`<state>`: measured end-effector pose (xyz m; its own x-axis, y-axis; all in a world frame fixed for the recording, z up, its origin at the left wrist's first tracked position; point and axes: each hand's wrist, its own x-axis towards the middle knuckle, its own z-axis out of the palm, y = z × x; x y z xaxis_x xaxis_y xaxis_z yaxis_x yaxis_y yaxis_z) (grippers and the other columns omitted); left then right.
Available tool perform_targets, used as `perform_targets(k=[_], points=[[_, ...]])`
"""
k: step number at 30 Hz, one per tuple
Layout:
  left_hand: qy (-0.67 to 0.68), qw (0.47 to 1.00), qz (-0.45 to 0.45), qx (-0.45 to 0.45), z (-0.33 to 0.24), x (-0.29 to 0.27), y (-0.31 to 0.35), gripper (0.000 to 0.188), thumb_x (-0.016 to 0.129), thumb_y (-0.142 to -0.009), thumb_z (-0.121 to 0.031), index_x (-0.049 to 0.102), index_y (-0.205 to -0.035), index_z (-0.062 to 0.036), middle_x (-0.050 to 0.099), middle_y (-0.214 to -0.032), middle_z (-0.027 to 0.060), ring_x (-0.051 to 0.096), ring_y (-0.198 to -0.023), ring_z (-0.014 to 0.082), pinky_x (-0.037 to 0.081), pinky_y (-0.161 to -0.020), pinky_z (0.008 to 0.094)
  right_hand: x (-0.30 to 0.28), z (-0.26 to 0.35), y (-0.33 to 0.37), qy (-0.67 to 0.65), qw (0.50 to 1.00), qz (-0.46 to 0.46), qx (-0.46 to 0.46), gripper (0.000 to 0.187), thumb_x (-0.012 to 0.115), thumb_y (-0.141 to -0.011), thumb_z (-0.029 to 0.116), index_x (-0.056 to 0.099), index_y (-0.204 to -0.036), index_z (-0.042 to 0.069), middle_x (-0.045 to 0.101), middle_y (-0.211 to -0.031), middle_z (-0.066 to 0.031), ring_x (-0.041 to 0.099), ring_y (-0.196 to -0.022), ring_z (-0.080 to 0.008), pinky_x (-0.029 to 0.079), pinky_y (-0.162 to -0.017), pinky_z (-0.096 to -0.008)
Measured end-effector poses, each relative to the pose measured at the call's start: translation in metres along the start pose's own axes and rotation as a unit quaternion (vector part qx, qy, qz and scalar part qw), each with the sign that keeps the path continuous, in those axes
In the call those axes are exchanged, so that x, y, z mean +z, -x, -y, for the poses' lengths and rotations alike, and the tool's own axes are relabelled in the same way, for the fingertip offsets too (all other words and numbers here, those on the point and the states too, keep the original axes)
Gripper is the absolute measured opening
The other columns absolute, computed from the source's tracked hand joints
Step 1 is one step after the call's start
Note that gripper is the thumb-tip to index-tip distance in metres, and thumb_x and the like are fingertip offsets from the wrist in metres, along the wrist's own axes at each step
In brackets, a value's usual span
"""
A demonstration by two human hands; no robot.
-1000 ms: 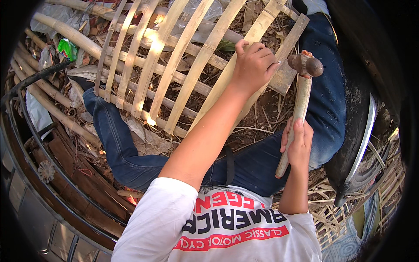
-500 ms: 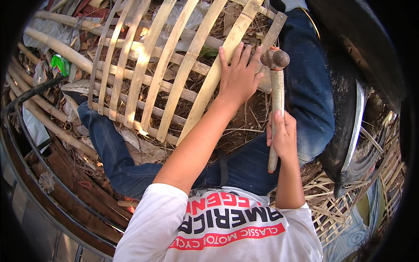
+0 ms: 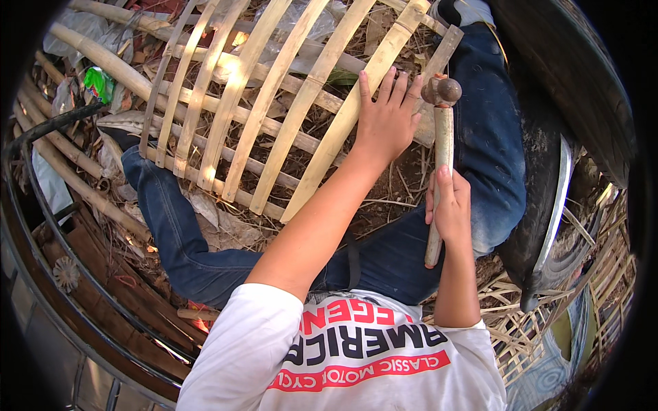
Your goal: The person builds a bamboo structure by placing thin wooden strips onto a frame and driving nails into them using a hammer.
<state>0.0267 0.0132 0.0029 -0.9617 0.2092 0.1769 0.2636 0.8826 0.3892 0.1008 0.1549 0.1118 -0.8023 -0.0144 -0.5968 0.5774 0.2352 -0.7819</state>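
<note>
A lattice of split bamboo slats [image 3: 274,116] lies in front of me, long strips crossed over shorter ones. Spread across its right-hand slats is my left hand [image 3: 386,130], fingers stretched out and palm down. My right hand [image 3: 452,209] is wrapped round the wooden handle of a hammer [image 3: 444,147]. The hammer stands roughly upright in the view, its rounded metal head [image 3: 442,91] just right of my left fingertips, near the end of the rightmost strip [image 3: 442,51]. Whether the head touches that strip I cannot tell.
My legs in blue jeans [image 3: 185,226] lie either side of the lattice. A black tyre [image 3: 576,75] stands at the right, above woven bamboo [image 3: 528,322]. Bamboo poles [image 3: 103,61], a green wrapper [image 3: 99,84] and a black metal frame [image 3: 62,123] are at the left.
The lattice, both hands and the hammer appear slightly farther right in the view, with the surroundings shifting a little too. My grip on the hammer and my spread left hand stay much the same.
</note>
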Motion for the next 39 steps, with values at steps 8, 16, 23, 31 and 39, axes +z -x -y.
perform_targets(k=[8, 16, 23, 31, 39], points=[[0.02, 1.0, -0.015, 0.002, -0.002, -0.001, -0.001, 0.05, 0.054, -0.094, -0.035, 0.058, -0.131, -0.0012, 0.05, -0.143, 0.0143, 0.032, -0.144, 0.0313, 0.007, -0.112, 0.0732, -0.003, 0.006, 0.009, 0.027, 1.0, 0.003, -0.015, 0.047, 0.043, -0.106, 0.041, 0.049, -0.076, 0.005, 0.047, -0.052, -0.0017, 0.045, -0.04, -0.0089, 0.035, -0.038, -0.0245], [0.011, 1.0, -0.001, -0.011, -0.003, -0.003, 0.001, 0.053, 0.055, -0.094, -0.035, 0.053, -0.137, -0.0035, 0.047, -0.146, 0.0132, 0.033, -0.144, 0.0307, 0.007, -0.113, 0.0725, -0.01, 0.008, 0.01, 0.02, 0.999, 0.012, -0.03, 0.047, 0.042, -0.106, 0.04, 0.049, -0.077, 0.005, 0.047, -0.054, -0.002, 0.043, -0.04, -0.0083, 0.034, -0.038, -0.024], [-0.002, 1.0, -0.014, -0.005, -0.003, 0.001, -0.001, 0.055, 0.05, -0.097, -0.038, 0.05, -0.14, -0.0047, 0.049, -0.144, 0.012, 0.033, -0.144, 0.0295, 0.008, -0.113, 0.0715, -0.012, 0.015, 0.012, 0.027, 0.999, 0.006, -0.025, 0.046, 0.041, -0.107, 0.039, 0.049, -0.076, 0.005, 0.045, -0.054, -0.001, 0.042, -0.041, -0.0078, 0.034, -0.038, -0.0228], [-0.008, 1.0, -0.017, -0.009, -0.002, -0.001, 0.0, 0.053, 0.056, -0.094, -0.035, 0.054, -0.138, -0.0059, 0.051, -0.141, 0.0127, 0.038, -0.141, 0.0307, 0.01, -0.112, 0.0721, -0.009, 0.015, 0.008, 0.013, 0.999, 0.011, -0.031, 0.046, 0.043, -0.106, 0.041, 0.05, -0.078, 0.005, 0.045, -0.055, -0.0007, 0.043, -0.041, -0.0084, 0.035, -0.038, -0.0232], [-0.028, 1.0, 0.002, -0.013, -0.003, 0.0, 0.007, 0.053, 0.056, -0.094, -0.036, 0.054, -0.138, -0.0059, 0.052, -0.14, 0.0124, 0.038, -0.14, 0.0301, 0.012, -0.111, 0.0726, -0.009, 0.009, 0.012, 0.051, 0.999, 0.013, -0.009, 0.048, 0.041, -0.106, 0.041, 0.05, -0.076, 0.005, 0.047, -0.056, -0.0016, 0.045, -0.042, -0.0089, 0.035, -0.038, -0.0236]])
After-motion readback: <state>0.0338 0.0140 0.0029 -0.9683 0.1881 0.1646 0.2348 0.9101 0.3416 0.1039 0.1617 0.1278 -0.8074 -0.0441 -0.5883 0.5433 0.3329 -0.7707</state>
